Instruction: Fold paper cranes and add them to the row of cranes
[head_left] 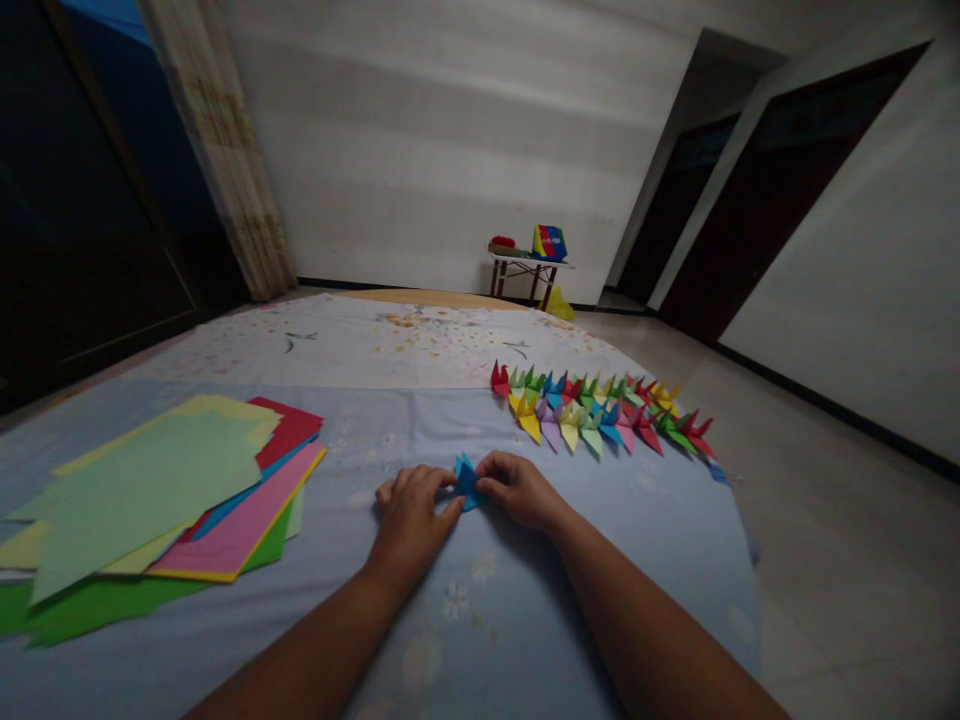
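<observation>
A small blue folded paper piece (466,478), with pointed tips at its top, is between my two hands at the middle of the table. My left hand (417,505) pinches its left side, thumb low and index finger higher. On the right side, my right hand (517,488) grips it between thumb and bent index finger. The fingers cover part of its edges. Beyond my right hand stand rows of folded paper cranes (570,425) in red, yellow, green, blue, purple and pink.
To the left lies a spread pile of coloured paper sheets (150,480). A pale blue floral cloth (480,620) covers the near table, with a white floral cloth (337,350) beyond. Against the far wall is a small table (529,262) bearing a colourful box (550,242).
</observation>
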